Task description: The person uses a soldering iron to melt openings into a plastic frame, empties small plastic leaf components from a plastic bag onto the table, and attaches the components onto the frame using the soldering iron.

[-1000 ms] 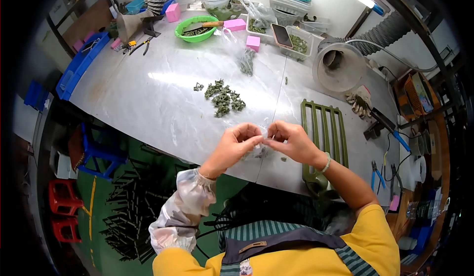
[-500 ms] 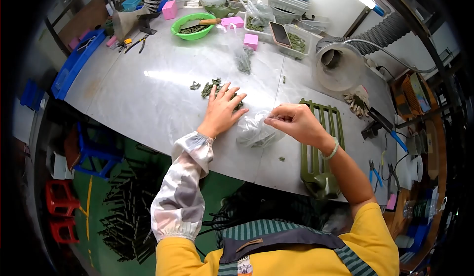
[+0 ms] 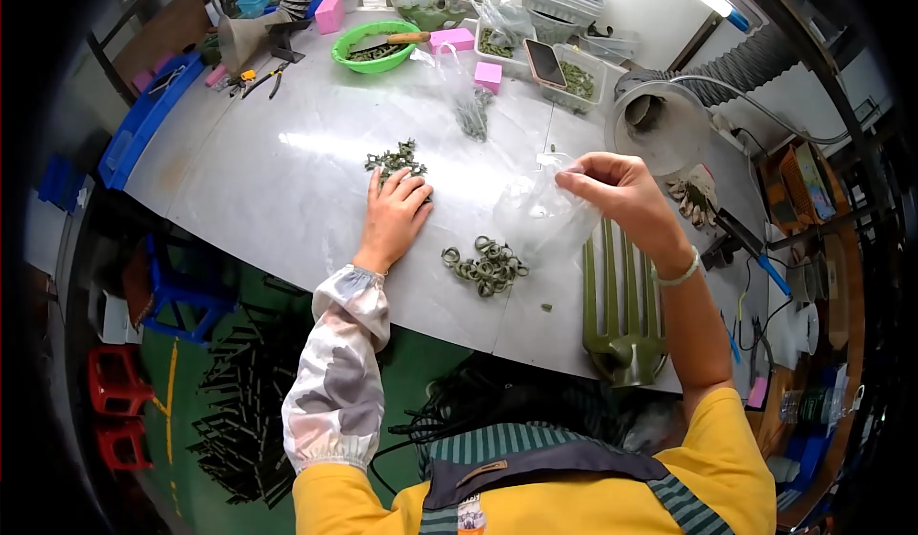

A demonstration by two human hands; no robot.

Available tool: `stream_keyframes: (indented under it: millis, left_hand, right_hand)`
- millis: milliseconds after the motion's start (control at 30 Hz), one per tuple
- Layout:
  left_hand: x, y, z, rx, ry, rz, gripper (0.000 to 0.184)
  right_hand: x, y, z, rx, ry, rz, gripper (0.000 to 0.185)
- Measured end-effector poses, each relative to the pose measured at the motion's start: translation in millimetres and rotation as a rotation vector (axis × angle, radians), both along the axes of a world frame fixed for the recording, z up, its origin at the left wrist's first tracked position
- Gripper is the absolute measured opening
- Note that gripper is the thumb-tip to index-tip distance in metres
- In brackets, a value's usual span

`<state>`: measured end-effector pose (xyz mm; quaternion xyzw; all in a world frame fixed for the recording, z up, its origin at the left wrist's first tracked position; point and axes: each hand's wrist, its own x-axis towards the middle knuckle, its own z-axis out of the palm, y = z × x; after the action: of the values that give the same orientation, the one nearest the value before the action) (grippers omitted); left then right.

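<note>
My left hand [image 3: 393, 218] lies with its fingers spread on the near part of a pile of small dark green pieces [image 3: 400, 157]. Pinched in my right hand [image 3: 612, 189] is the top of a clear plastic bag [image 3: 540, 212], which hangs over the table. Below and left of the bag, a heap of green ring-like pieces [image 3: 485, 267] rests on the grey table [image 3: 287, 210]. A slotted green frame [image 3: 623, 296] lies under my right wrist.
Farther back are a green bowl [image 3: 381, 47] with a wooden-handled tool, pink blocks [image 3: 488, 76], another filled bag [image 3: 471, 114] and a phone [image 3: 544, 64] on tubs. A clear funnel [image 3: 660, 131] stands right, near gloves [image 3: 695, 194] and pliers.
My right hand has lifted the bag up and to the right, and the ring-like pieces now lie loose on the table. My left hand has moved left with the dark green pile.
</note>
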<state>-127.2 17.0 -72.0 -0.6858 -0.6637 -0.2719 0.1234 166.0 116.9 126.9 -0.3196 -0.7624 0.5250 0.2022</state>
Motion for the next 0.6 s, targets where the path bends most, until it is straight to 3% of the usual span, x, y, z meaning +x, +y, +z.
stream_keyframes:
  millis: [233, 367, 467, 567, 600]
  left_hand:
    - [16, -23, 34, 0.094, -0.015, 0.025, 0.036]
    - [31, -26, 46, 0.159, -0.26, -0.055, 0.035]
    - [41, -28, 58, 0.101, -0.455, -0.102, 0.035]
    - [42, -31, 62, 0.055, -0.492, -0.115, 0.035]
    - [44, -32, 65, 0.018, -0.71, -0.176, 0.038]
  right_hand:
    - [-1, 13, 5, 0.091, -0.079, -0.01, 0.026]
    - [-15, 15, 12, -0.063, -0.004, -0.08, 0.021]
    - [-24, 17, 11, 0.038, -0.118, -0.032, 0.022]
    - [-27, 24, 16, 0.022, 0.023, -0.08, 0.025]
    - [-28, 26, 15, 0.031, 0.049, -0.088, 0.027]
